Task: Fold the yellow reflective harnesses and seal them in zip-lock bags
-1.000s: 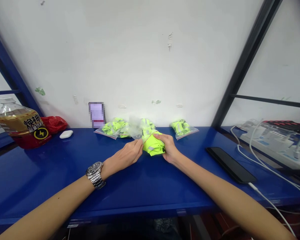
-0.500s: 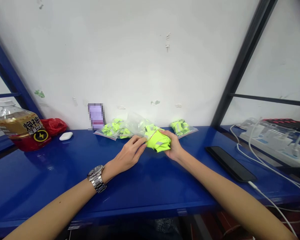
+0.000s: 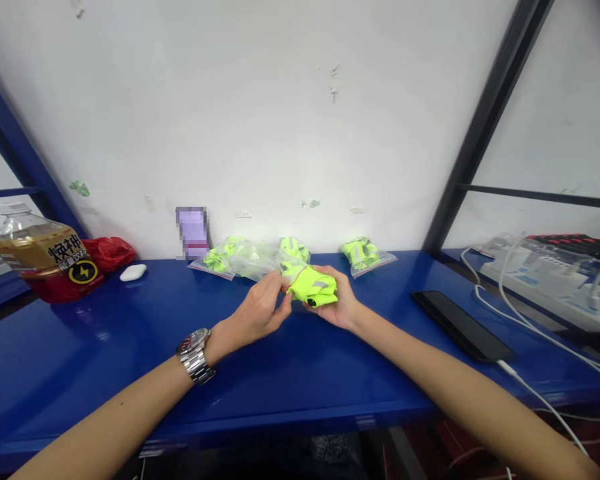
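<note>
A folded neon-yellow reflective vest (image 3: 316,285) with grey stripes is held just above the table's far half. My right hand (image 3: 344,301) wraps round its right side, with the fingers underneath. At the vest's left edge, my left hand (image 3: 261,305) is closed in a pinch; whether it grips cloth or plastic, I cannot tell. A clear plastic bag (image 3: 257,260) stretches left behind the vest and my left fingers. Bagged yellow bundles lie along the wall: one at left (image 3: 219,259), one behind the vest (image 3: 295,248) and one at right (image 3: 363,255).
The blue table (image 3: 220,393) meets a white wall. At left are a large drink bottle (image 3: 45,257), a red plastic bag (image 3: 113,253) and a white case (image 3: 133,272). A purple blurred item (image 3: 193,232) leans at the wall. A black phone (image 3: 463,327) and power strip (image 3: 545,280) with cables lie right.
The clear plastic bag has dropped lower and lies flatter, uncovering the bundle behind. The vest has shifted slightly left and turned in my right hand, whose fingers now reach beneath it.
</note>
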Tool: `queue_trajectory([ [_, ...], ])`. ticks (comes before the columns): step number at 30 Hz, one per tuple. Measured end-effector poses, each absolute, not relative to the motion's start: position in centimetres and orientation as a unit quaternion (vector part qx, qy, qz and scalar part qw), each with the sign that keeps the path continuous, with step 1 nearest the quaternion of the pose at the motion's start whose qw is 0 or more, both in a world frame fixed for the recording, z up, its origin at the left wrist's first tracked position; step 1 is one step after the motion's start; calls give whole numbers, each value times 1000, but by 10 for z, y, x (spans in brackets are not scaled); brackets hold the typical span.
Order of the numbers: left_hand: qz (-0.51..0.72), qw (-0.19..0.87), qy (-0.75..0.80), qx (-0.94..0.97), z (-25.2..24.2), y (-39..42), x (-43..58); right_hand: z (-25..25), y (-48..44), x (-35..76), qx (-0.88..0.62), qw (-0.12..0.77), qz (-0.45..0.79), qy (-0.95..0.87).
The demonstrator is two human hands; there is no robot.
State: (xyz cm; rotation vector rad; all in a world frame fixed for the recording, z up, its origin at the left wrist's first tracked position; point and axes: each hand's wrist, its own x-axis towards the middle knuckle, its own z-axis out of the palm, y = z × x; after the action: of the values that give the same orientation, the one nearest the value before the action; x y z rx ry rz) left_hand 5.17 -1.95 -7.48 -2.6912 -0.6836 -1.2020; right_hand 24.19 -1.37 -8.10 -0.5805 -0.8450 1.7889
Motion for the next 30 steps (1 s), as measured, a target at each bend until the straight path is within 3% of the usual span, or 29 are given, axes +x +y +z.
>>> queue_trajectory([
  [9,-473,50,-313,-822,-82,-9,54,-80,-21,228,-187,498,789,-309],
  [18,-464,11,-373,-803,-80,-12,55,-81,-22,226,-175,568,700,-395],
  [24,-448,-13,-342,-826,-83,-20,51,-75,-24,226,-217,599,640,-428],
  [30,-427,45,-270,-862,-88,-29,49,-78,-27,229,-217,592,637,-443],
])
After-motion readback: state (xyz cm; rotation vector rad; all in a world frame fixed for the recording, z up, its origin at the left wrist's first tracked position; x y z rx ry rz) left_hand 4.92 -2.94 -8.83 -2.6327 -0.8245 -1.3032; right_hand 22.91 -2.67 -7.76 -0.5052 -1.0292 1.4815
